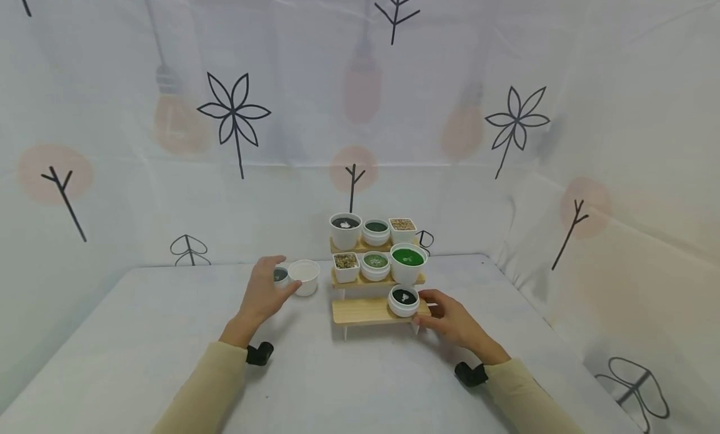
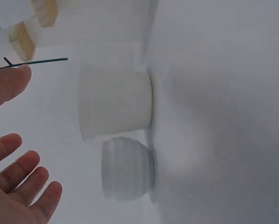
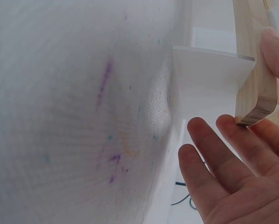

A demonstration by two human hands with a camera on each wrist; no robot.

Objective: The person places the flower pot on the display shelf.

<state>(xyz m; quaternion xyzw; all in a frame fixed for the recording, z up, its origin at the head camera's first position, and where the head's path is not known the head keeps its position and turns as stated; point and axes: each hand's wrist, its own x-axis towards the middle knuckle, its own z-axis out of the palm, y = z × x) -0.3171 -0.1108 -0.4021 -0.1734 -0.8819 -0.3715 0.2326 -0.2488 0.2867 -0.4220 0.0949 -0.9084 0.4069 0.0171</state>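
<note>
My left hand point(image 1: 265, 290) hovers with fingers spread beside a white round cup point(image 1: 304, 279) and a small ribbed white pot point(image 1: 280, 276) with dark contents. In the left wrist view a gap shows between the fingers and both the cup point(image 2: 115, 103) and the ribbed pot point(image 2: 126, 169). My right hand point(image 1: 450, 321) grips the right end of the lowest wooden shelf point(image 1: 360, 311), thumb at the front edge and fingers round the far side. Next to that hand, a white round pot point(image 1: 404, 301) with black contents sits on this shelf. The right wrist view shows the shelf's white leg point(image 3: 212, 70).
Behind the lowest shelf, two higher wooden tiers hold several white pots, among them a green-filled pot point(image 1: 407, 263), a square pot with grains point(image 1: 402, 230) and a tall pot with dark contents point(image 1: 345, 231). A patterned cloth backdrop point(image 1: 304, 209) rises behind the white table point(image 1: 337, 384).
</note>
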